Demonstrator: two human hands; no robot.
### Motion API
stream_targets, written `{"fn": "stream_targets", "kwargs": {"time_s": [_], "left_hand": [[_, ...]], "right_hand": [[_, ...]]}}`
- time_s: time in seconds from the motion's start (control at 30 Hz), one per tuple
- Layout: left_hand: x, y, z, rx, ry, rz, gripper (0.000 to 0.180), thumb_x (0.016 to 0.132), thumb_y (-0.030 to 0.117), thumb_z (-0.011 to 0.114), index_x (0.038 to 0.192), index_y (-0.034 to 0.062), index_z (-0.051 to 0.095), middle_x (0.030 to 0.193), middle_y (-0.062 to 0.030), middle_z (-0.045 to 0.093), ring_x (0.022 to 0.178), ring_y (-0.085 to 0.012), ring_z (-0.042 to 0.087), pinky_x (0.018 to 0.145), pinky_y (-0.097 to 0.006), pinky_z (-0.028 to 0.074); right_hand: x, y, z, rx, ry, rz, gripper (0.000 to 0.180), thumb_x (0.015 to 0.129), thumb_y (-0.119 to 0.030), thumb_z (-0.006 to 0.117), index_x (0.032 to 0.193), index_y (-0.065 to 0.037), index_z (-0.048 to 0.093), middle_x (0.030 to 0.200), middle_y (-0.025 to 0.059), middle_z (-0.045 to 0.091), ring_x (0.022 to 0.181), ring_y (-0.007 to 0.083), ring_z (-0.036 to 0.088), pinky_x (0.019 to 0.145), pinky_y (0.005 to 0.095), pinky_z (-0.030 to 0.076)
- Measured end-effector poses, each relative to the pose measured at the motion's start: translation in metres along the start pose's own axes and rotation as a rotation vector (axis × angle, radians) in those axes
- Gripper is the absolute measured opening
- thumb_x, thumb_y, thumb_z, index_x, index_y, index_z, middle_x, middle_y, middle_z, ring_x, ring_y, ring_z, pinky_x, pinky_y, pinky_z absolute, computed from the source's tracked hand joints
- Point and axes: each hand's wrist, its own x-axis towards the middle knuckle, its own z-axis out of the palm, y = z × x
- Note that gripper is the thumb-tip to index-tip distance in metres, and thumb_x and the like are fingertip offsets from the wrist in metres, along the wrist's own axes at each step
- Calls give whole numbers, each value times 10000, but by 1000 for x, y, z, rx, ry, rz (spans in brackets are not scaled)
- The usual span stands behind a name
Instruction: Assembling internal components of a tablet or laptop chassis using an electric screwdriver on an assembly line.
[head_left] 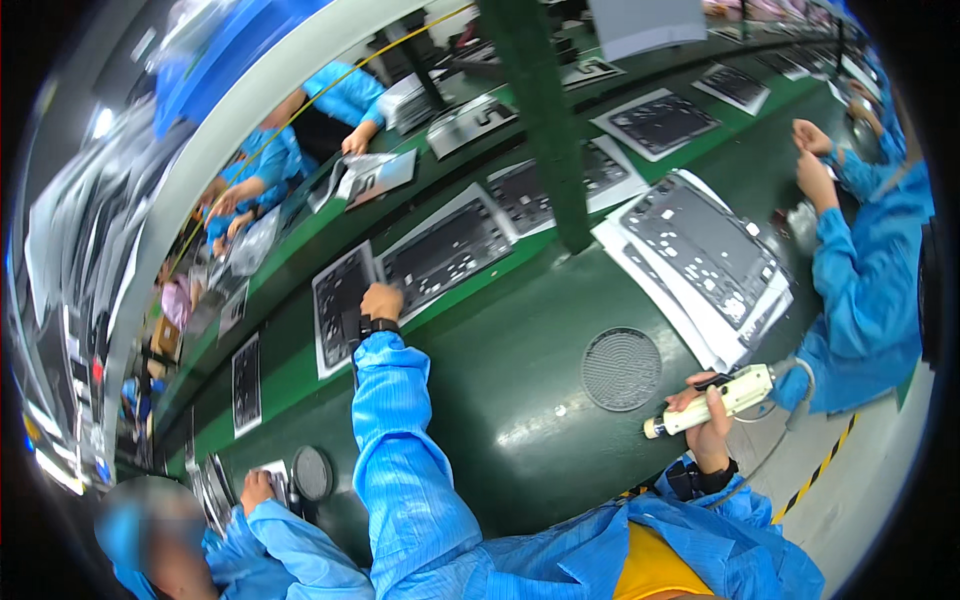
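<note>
My left hand point(381, 301) reaches forward to the line of black flat panels, its fingers curled downward. It is at the near corner of a black panel with small white pieces point(447, 252), beside a second black panel point(341, 310). What its fingertips hold, if anything, is hidden. Held at the right, above the bench's near side, is a cream electric screwdriver point(735, 395), with my right hand point(709, 428) wrapped around it. Its tip points left and a grey cable point(806, 395) trails from its back end.
A round dark mesh dish point(622, 369) lies on the green bench point(520, 370). Stacked panels on white sheets point(700, 250) lie right of a green post point(553, 130). Co-workers sit close on both sides; a co-worker's hand point(258, 490) is at the lower left.
</note>
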Motion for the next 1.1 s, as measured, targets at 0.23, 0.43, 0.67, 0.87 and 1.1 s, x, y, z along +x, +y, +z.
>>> {"fn": "stream_targets", "kwargs": {"time_s": [0.23,0.43,0.67,0.87,1.1], "left_hand": [[76,-59,71,289,3,315,367,849,296,434,889,17,670,955,-211,628,912,-354,609,803,-429,482],[97,-78,60,417,156,731,332,813,243,504,762,-61,628,725,-207,636,690,-376,614,619,-476,463],[51,-45,23,-1022,-49,-74,338,879,212,527,924,-120,564,865,-149,613,763,-216,582,693,-358,460],[38,-68,-9,-1237,-130,-97,295,905,189,458,893,-77,585,757,-94,611,632,-180,569,570,-314,449],[-57,-108,-68,-1505,-263,20,252,840,177,509,989,-20,559,850,-105,619,724,-220,610,697,-345,504]], "right_hand": [[-2,-11,0,93,-48,44,250,828,-161,520,978,39,525,692,150,610,668,249,619,728,393,504],[-4,-17,-2,136,-23,115,232,816,-120,550,978,46,544,720,121,623,708,224,627,699,346,512],[-2,-21,2,111,-41,111,207,834,-93,527,982,49,550,716,117,621,705,214,625,707,341,509],[-5,-21,3,106,-47,78,215,843,-113,531,982,50,541,695,109,612,689,204,618,698,332,507],[0,-16,-3,112,-57,85,216,838,-114,537,977,51,543,689,107,610,683,208,618,671,330,502]]}}
